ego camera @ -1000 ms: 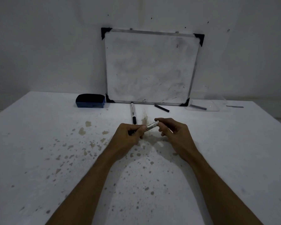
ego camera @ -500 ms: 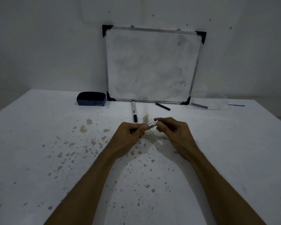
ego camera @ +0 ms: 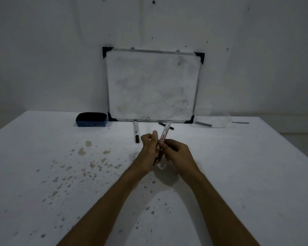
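Note:
A white marker (ego camera: 164,132) with a red label points up and away from me, above the middle of the stained white table (ego camera: 43,166). My right hand (ego camera: 179,154) grips its barrel from the right. My left hand (ego camera: 148,151) is curled round the marker's lower end, thumb raised, and a dark tip shows below the hands. The two hands touch each other. A smudged whiteboard (ego camera: 152,86) leans against the wall behind them.
A second white marker (ego camera: 136,131) with a black cap lies just beyond my left hand. A short black pen (ego camera: 165,126) lies by the board's foot. A blue eraser (ego camera: 92,119) sits to the left of the board. A clear case (ego camera: 219,122) holds a grey pen on the right.
The marker has swung from lying nearly level between my hands to pointing up and away. Both hands have closed in on each other. The view has tilted so the board sits lower.

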The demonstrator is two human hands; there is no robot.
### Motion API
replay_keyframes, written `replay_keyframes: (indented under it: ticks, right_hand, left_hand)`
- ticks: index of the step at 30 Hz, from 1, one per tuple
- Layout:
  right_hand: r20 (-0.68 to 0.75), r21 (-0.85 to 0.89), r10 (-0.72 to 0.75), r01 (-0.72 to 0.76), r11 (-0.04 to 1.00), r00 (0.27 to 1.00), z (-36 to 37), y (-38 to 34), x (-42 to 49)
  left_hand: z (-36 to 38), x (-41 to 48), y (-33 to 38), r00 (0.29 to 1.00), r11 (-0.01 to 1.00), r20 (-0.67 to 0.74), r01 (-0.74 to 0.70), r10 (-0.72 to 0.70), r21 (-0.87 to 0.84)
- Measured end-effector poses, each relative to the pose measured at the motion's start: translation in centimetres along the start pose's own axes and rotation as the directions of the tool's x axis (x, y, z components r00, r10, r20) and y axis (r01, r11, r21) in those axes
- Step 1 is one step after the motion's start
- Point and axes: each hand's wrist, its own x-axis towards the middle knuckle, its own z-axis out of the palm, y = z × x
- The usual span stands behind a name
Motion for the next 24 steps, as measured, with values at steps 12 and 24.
replay_keyframes:
  ticks: [12, 24]
  right_hand:
    - [-0.453, -0.470, 0.000, -0.239, 0.850, 0.891, -8.7, 1.9, 3.0]
    - [-0.593, -0.686, -0.058, -0.465, 0.560, 0.803, -6.5, 2.6, 9.6]
  left_hand:
    - [0.4, 7.8, -3.8, 0.956, 0.506, 0.127, -0.250, 0.265, 0.826]
    - [0.2, 8.9, -4.9, 0.934, 0.480, 0.128, -0.285, 0.334, 0.830]
